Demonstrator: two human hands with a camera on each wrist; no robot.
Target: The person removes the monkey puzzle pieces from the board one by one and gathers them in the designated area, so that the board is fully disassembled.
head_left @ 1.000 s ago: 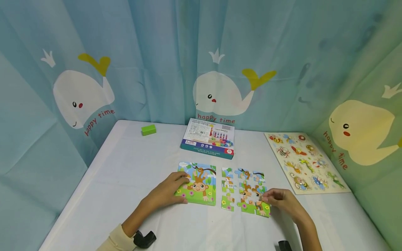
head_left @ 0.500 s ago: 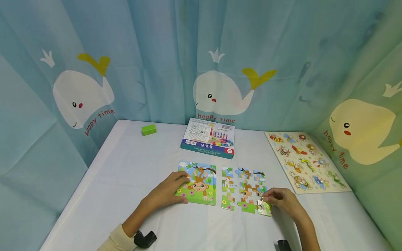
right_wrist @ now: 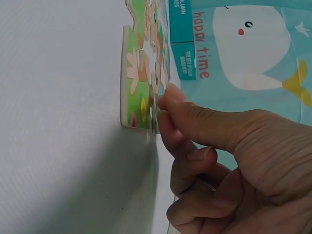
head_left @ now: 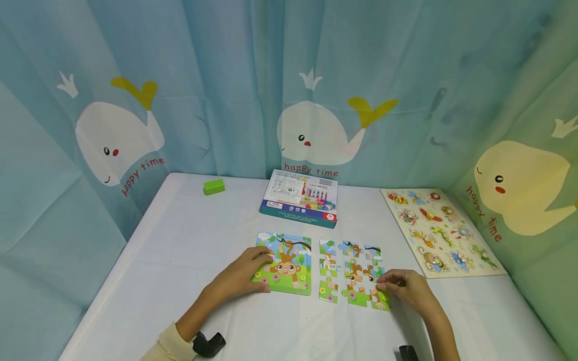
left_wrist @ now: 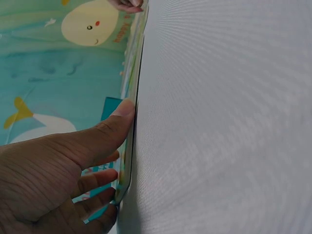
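Note:
On the left lies a monkey picture puzzle board (head_left: 295, 289). My left hand (head_left: 244, 271) rests on its left side, fingers over the picture and thumb (left_wrist: 126, 108) along the near edge. To its right, cut jigsaw pieces (head_left: 328, 291) with the same monkey picture lie in a separate column and a wider group, small gaps between them. My right hand (head_left: 404, 288) pinches with thumb and forefinger at the upper right of the corner jigsaw piece (right_wrist: 136, 92), green with flowers and a monkey's hand. Its other fingers are curled; the fingertips cover part of the neighbouring piece.
A flat boxed bead set (head_left: 298, 200) lies behind the puzzle. A wooden board with insect shapes (head_left: 444, 235) is at the right, and a green block (head_left: 214, 187) at the back left. Printed whale curtains (head_left: 226, 100) stand around the white table (head_left: 180, 225).
The corner jigsaw piece in my right hand tilts, catching glare half a second ago, then shows its picture again slightly farther right. My left hand and the board stay put.

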